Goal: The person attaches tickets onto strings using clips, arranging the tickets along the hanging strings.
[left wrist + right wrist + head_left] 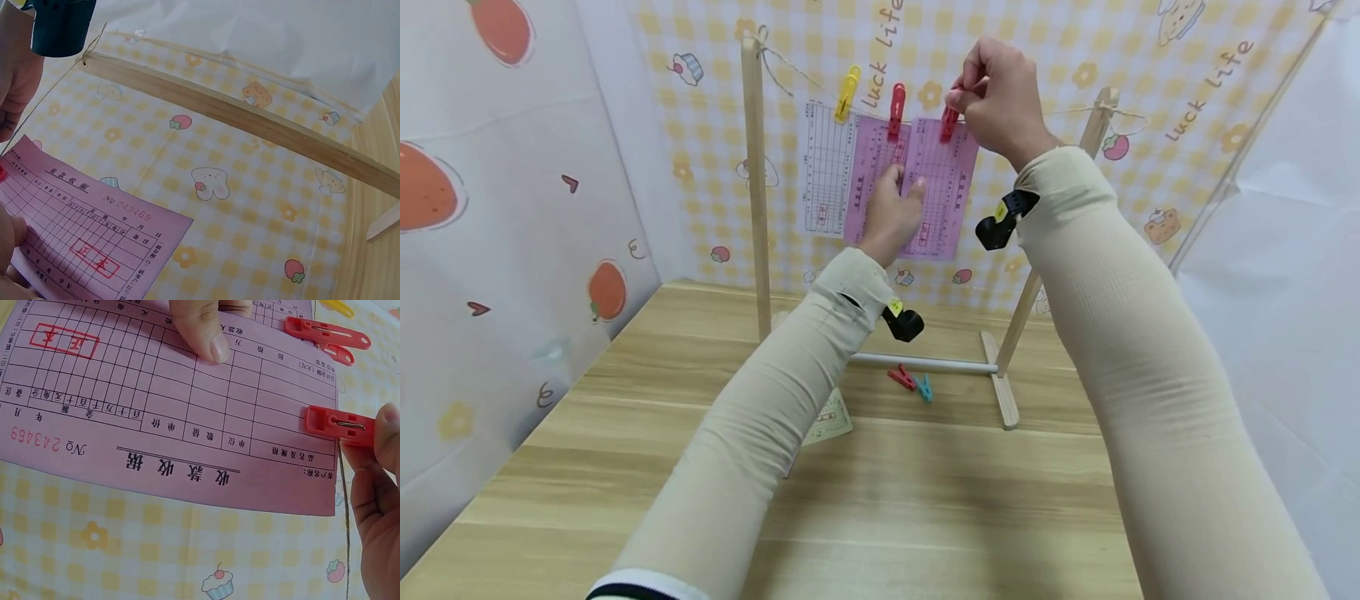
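Note:
A pink receipt [943,196] hangs at the string, with a red clothespin [337,425] on its top edge. My right hand [1003,100] pinches that clothespin's upper end between thumb and fingers. Lower down, my left hand [895,212] pinches the same receipt by its left edge, thumb on the front as the right wrist view shows. Just left hangs another pink receipt [863,179] under a second red clothespin [897,112], partly covered by the left hand. A white receipt [823,167] hangs farther left, with a yellow clothespin [847,93] above it.
The string runs between two wooden posts [756,192] joined low down by a pale rod [925,362]. On the wooden table [880,508] lie a red clothespin [902,377], a blue clothespin [924,388] and a pale yellowish paper slip [832,421], partly behind my left forearm.

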`<state>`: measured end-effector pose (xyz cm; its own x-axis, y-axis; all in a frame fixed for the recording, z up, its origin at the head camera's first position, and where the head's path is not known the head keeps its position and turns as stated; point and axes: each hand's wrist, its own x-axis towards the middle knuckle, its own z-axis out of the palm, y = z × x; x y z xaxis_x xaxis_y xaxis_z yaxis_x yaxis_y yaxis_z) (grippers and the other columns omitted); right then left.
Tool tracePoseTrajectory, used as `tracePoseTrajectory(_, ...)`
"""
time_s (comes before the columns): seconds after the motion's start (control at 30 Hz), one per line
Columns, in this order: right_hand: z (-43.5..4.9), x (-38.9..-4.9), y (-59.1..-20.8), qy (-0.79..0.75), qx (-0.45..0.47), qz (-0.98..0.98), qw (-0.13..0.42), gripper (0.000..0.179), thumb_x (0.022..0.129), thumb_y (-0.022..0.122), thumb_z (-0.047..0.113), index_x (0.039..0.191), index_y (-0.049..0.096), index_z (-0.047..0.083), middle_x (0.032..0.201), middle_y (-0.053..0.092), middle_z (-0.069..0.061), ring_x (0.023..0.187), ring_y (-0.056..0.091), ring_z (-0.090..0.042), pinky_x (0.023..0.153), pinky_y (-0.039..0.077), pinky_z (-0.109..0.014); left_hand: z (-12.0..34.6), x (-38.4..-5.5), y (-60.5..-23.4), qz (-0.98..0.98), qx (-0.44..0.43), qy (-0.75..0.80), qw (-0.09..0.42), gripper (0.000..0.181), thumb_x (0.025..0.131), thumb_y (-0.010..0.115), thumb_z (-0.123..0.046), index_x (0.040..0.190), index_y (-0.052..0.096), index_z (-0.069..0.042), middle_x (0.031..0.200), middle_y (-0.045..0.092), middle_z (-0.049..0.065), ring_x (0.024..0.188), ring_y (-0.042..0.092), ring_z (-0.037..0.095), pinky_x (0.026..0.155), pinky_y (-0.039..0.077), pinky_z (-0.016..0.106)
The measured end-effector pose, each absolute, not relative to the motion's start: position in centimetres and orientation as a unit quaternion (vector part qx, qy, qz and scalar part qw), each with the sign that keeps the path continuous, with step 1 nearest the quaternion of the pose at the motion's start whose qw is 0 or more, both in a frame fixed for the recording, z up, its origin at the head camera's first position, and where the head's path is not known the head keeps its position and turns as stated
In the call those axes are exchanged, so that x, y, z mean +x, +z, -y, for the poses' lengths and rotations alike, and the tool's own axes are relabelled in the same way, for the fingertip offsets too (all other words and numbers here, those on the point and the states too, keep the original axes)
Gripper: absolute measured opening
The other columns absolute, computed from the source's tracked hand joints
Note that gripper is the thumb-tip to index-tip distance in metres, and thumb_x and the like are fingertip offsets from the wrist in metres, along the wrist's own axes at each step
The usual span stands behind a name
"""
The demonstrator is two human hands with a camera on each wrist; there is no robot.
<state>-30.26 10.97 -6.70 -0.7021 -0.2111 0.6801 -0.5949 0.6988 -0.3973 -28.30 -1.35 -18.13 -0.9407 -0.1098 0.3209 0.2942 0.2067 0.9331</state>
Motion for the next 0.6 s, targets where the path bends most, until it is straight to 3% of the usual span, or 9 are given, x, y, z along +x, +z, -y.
tracePoseTrajectory(0.6, -10.78, -29.78, -6.67, 0.332, 0.248, 0.875, 0.250, 0.022, 0.093, 0.063, 0.007, 0.086, 0.043, 0.012, 0.092, 0.053, 0.003, 0.094, 0.063, -0.015, 0.083, 0.052, -0.023, 2.10, -28.41, -18.14, 0.764, -0.070, -0.621, 0.161, 0.020, 0.102, 0.050, -0.023, 0.117, 0.054, -0.011, 0.105, 0.059, 0.004, 0.096, 0.056, 0.016, 0.085, 0.046, 0.027)
